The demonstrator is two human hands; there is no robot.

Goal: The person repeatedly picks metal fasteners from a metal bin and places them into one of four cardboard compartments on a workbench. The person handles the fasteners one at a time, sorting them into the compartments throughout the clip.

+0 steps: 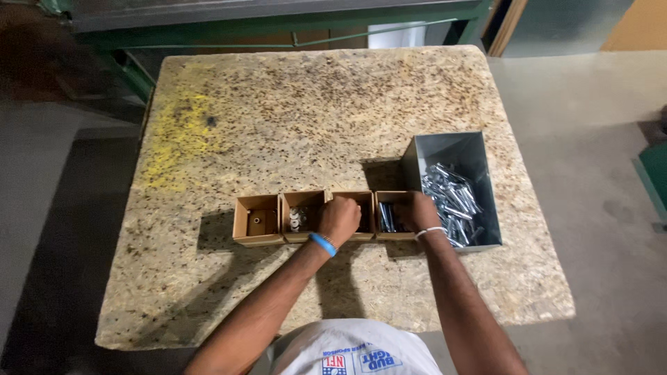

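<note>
Four small open cardboard boxes stand in a row on a chipboard table (313,104). My left hand (340,217) reaches into the third box (367,217), its fingers curled and hidden inside. My right hand (419,212) rests over the fourth box (387,217), which holds several metal bolts; what its fingers grip is hidden. The first box (257,220) holds a small part, and the second box (299,217) holds silver washers. A grey metal bin (451,149) full of shiny bolts stands just right of my right hand.
A green metal frame (278,31) stands behind the table. Yellow paint (180,132) marks the table's left part. Grey concrete floor (597,173) lies to the right, with a green object (653,173) at the right edge.
</note>
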